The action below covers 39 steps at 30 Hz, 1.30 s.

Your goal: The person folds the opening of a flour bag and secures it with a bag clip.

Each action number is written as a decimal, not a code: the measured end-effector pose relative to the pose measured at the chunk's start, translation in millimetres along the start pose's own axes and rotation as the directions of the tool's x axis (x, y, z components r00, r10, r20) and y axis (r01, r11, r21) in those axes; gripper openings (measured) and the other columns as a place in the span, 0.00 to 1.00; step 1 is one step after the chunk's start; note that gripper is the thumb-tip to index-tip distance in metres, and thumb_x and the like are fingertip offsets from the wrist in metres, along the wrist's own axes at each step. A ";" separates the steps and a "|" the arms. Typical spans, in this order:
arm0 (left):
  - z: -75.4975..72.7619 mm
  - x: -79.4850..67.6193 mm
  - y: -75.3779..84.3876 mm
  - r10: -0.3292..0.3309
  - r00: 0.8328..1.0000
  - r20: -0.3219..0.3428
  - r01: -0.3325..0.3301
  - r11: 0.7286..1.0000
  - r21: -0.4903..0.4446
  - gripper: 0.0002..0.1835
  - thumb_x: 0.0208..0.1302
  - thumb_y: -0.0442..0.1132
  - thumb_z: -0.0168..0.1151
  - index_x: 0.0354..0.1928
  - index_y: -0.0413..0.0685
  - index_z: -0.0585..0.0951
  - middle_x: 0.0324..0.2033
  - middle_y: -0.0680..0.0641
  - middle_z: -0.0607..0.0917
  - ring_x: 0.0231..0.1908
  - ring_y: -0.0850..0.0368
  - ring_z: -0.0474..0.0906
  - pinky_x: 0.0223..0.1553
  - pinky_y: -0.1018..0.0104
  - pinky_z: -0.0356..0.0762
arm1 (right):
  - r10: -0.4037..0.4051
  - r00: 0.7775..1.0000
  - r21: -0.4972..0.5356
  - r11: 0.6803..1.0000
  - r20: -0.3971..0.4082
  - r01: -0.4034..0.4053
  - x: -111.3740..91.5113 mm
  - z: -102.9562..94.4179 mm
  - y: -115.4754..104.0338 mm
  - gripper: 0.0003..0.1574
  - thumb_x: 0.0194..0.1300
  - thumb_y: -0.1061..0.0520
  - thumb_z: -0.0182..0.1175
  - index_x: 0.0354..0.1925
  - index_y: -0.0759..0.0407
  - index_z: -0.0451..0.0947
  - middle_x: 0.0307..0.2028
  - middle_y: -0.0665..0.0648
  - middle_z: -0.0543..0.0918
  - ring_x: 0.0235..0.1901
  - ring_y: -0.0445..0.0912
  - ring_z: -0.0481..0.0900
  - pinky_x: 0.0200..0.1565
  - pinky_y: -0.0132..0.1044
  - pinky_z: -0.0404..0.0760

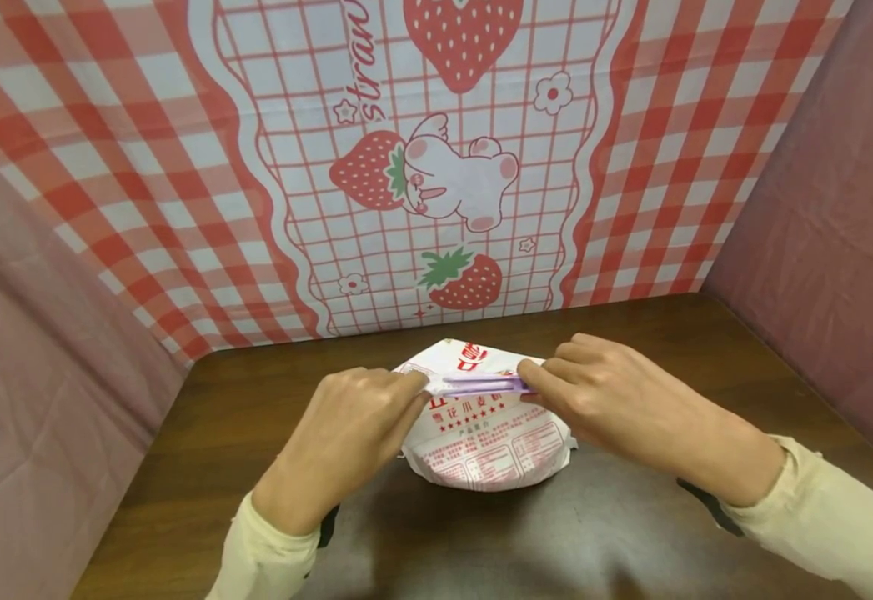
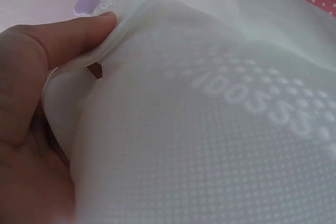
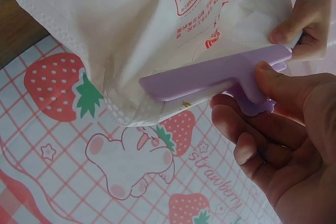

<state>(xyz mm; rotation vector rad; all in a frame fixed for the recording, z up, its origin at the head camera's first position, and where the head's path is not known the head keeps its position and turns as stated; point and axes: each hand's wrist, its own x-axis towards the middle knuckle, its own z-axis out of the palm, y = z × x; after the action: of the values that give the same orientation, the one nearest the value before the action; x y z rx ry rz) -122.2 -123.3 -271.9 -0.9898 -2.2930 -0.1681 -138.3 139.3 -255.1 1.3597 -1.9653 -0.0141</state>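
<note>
A white flour bag (image 1: 492, 454) with red print stands on the table, its top edge pulled flat between the two hands. At the top's left end, the left hand (image 1: 353, 429) pinches the bag, thumb on one side; the left wrist view shows the white embossed bag (image 2: 210, 129) close up beside that thumb. The right hand (image 1: 616, 408) holds a purple bag clip (image 3: 194, 80) by its handle, thumb above and fingers below. The clip lies across the bag's top edge. Whether the clip's jaws are fully closed cannot be told.
A dark brown wooden table (image 1: 241, 467) lies under the bag. Behind it hangs a red-and-white checked cloth (image 1: 436, 275) with strawberries and a cartoon animal. Pink curtains (image 1: 819, 192) border both sides.
</note>
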 end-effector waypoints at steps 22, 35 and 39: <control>-0.2 2.8 4.8 0.006 0.998 -0.066 -0.007 1.000 -0.020 0.03 0.59 0.39 0.56 0.34 0.49 0.73 0.13 0.58 0.66 0.11 0.64 0.59 0.13 0.69 0.59 | 0.127 0.989 0.060 0.989 0.070 -0.132 -8.3 15.0 -2.3 0.17 0.51 0.54 0.64 0.39 0.59 0.75 0.23 0.49 0.74 0.23 0.44 0.68 0.26 0.35 0.67; -2.0 3.2 3.6 -0.014 0.998 -0.060 0.011 0.999 -0.046 0.04 0.60 0.40 0.55 0.36 0.51 0.73 0.14 0.59 0.66 0.13 0.64 0.60 0.14 0.68 0.61 | 0.282 0.959 0.261 0.926 0.006 -0.273 -29.8 23.7 -0.4 0.18 0.56 0.53 0.59 0.44 0.60 0.77 0.34 0.50 0.80 0.36 0.42 0.75 0.37 0.37 0.75; -2.3 2.6 1.8 -0.017 0.998 -0.056 0.014 0.998 -0.062 0.04 0.60 0.40 0.55 0.37 0.50 0.74 0.13 0.59 0.65 0.13 0.65 0.59 0.14 0.70 0.60 | 0.252 0.962 0.307 0.929 -0.109 -0.208 -29.9 28.5 -0.2 0.18 0.62 0.51 0.53 0.43 0.62 0.78 0.34 0.52 0.80 0.36 0.42 0.76 0.37 0.35 0.76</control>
<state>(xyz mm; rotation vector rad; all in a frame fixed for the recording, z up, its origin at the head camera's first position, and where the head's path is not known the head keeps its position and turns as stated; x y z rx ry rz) -121.2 -121.2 -268.8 -0.9862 -2.2561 -0.2720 -149.2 152.7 -292.6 1.2586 -2.0454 0.4948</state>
